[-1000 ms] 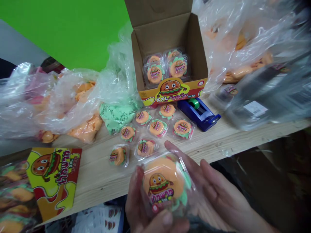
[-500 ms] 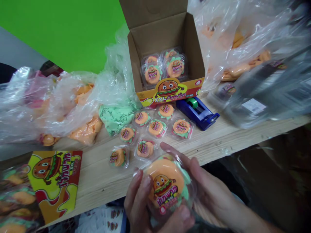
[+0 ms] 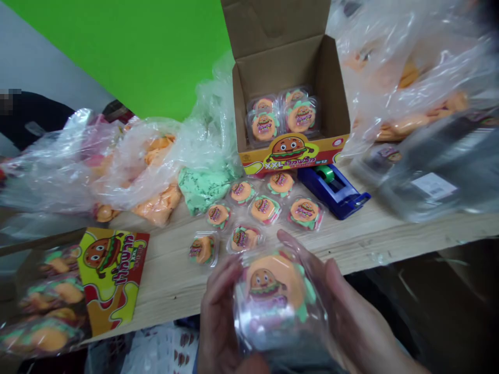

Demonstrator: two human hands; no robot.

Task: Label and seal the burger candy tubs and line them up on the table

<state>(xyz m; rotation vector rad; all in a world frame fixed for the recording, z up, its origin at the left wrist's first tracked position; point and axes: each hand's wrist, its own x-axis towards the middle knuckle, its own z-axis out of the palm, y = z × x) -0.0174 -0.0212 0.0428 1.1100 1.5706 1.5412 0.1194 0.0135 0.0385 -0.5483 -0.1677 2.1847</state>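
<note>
Between my two hands is a clear plastic clamshell (image 3: 278, 296) with a burger-shaped marshmallow inside and a cartoon burger label on its lid. My left hand (image 3: 222, 309) wraps the near left side of it. My right hand (image 3: 346, 306) cups the right side, fingers reaching behind. Just beyond my hands, several similar packed burgers (image 3: 265, 208) lie on the wooden table (image 3: 167, 280). An open display box (image 3: 290, 148) stands behind them, with a few packed burgers (image 3: 301, 117) inside.
A blue tape dispenser (image 3: 339, 192) sits before the box. A second display box (image 3: 113, 280) with packed burgers is at left. Plastic bags of orange pieces (image 3: 159, 202), a green bag (image 3: 206, 184) and stacked clear plastic packaging (image 3: 440, 176) line the table. A person's dark sleeve (image 3: 35, 117) shows far left.
The clamshell has tilted in my hands, and its label now shows glare and blur. My view has shifted, so the table's things appear farther right.
</note>
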